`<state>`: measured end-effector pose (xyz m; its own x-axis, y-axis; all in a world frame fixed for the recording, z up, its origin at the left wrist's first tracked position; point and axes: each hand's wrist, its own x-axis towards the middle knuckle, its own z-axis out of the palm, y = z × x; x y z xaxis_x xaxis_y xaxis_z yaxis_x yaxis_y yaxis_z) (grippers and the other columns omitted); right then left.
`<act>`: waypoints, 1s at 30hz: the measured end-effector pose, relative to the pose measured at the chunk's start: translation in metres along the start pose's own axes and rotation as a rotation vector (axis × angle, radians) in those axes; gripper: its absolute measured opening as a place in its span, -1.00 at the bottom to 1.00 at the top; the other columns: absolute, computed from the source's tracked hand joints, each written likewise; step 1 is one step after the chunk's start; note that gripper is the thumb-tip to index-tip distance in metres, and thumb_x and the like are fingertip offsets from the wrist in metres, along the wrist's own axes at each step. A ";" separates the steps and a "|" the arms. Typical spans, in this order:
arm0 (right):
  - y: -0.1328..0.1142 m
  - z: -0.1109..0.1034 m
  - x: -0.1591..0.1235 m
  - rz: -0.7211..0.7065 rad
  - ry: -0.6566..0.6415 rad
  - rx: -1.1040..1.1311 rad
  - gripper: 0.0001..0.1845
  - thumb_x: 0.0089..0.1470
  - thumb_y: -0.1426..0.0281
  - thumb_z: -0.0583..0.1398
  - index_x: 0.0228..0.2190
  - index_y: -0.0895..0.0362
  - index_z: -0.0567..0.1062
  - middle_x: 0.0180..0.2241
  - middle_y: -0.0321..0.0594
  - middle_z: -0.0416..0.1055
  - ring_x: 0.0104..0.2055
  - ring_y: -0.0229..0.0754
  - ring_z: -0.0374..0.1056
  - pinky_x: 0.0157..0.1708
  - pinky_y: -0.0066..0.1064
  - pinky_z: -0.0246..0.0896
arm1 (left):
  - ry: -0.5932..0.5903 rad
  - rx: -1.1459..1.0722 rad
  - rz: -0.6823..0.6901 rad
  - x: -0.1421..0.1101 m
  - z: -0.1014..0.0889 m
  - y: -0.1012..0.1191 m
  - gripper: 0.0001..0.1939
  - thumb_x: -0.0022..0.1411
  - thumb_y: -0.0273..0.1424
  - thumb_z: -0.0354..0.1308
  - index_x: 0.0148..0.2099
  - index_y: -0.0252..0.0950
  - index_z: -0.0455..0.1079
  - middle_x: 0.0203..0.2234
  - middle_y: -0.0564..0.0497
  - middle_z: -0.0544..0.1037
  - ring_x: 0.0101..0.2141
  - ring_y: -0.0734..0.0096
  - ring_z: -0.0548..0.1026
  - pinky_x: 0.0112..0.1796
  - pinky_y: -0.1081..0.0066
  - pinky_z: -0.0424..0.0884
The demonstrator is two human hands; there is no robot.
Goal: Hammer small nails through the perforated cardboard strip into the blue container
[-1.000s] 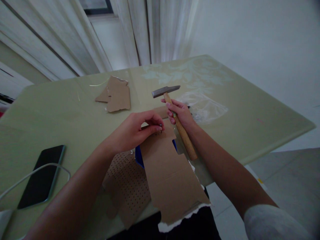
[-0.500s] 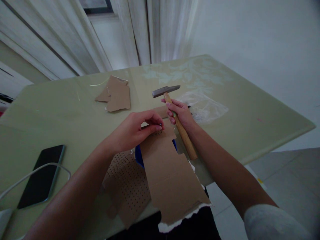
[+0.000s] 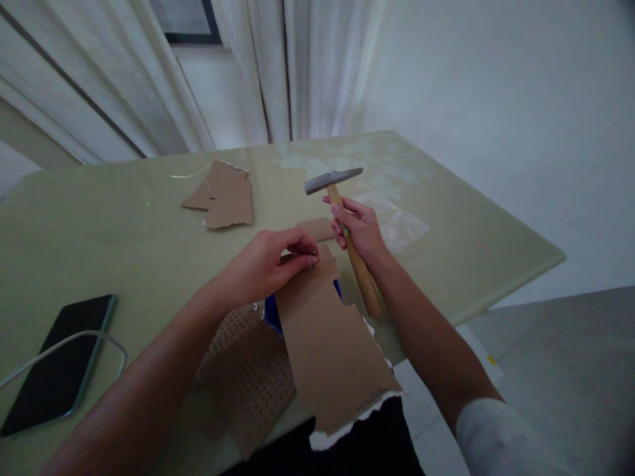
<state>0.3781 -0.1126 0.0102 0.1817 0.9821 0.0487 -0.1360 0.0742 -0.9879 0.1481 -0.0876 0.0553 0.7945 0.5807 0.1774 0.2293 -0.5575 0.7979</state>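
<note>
My left hand (image 3: 265,268) pinches a small nail (image 3: 314,259) between thumb and fingertips, at the far end of a torn cardboard strip (image 3: 330,350). My fingers cover most of the nail. My right hand (image 3: 361,228) wraps round the wooden handle of a hammer (image 3: 362,277). The hammer's metal head is raised above and beyond the left hand's fingers, apart from the nail. Under the strip, parts of a blue object (image 3: 272,313) show; its kind is hidden. Beside it lies a cardboard piece with rows of small holes (image 3: 253,363).
Torn cardboard scraps (image 3: 231,201) lie further back on the table (image 3: 124,244), with another flat piece (image 3: 316,229) behind my hands. A clear plastic bag (image 3: 404,228) is at the right. A phone (image 3: 59,363) with a white cable (image 3: 64,344) across it lies at the left.
The camera view has shifted a little, so the table's things sit further left. The hammer head is slightly further from the left hand's fingers. Both grips are the same.
</note>
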 end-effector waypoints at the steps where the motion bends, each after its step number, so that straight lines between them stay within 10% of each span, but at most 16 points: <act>1: -0.008 0.000 -0.009 -0.037 0.028 -0.038 -0.33 0.13 0.00 0.42 0.11 0.17 0.58 -0.59 -0.46 0.30 -0.69 -0.42 0.15 -0.71 -0.52 0.05 | -0.004 -0.009 0.000 -0.001 0.001 0.000 -0.87 0.42 -0.31 0.26 -0.13 -0.26 0.57 -0.26 0.00 0.71 -0.24 0.35 0.65 -0.20 0.41 0.54; 11: -0.093 -0.010 -0.116 0.048 -0.082 -0.573 -0.57 0.32 0.03 0.31 -0.12 0.17 0.56 -0.60 -0.43 0.28 -0.68 -0.41 0.14 -0.70 -0.55 0.08 | 0.020 -0.067 0.092 0.002 0.008 -0.015 -0.88 0.38 -0.31 0.23 -0.15 -0.24 0.52 -0.32 0.02 0.67 -0.31 0.33 0.60 -0.23 0.36 0.48; 30: -0.140 0.020 -0.126 -0.074 -0.215 -1.207 -0.58 0.43 0.09 0.14 -0.01 0.14 0.61 -0.54 -0.29 0.41 -0.55 -0.27 0.25 -0.51 -0.44 0.05 | 0.061 0.035 0.090 0.002 0.013 -0.014 -0.87 0.29 -0.48 0.21 -0.15 -0.26 0.58 -0.27 -0.03 0.74 -0.26 0.28 0.66 -0.23 0.39 0.46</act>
<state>0.3551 -0.2428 0.1457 -0.0292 0.9994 0.0208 0.8774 0.0356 -0.4784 0.1536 -0.0866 0.0365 0.7771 0.5619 0.2835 0.1785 -0.6287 0.7569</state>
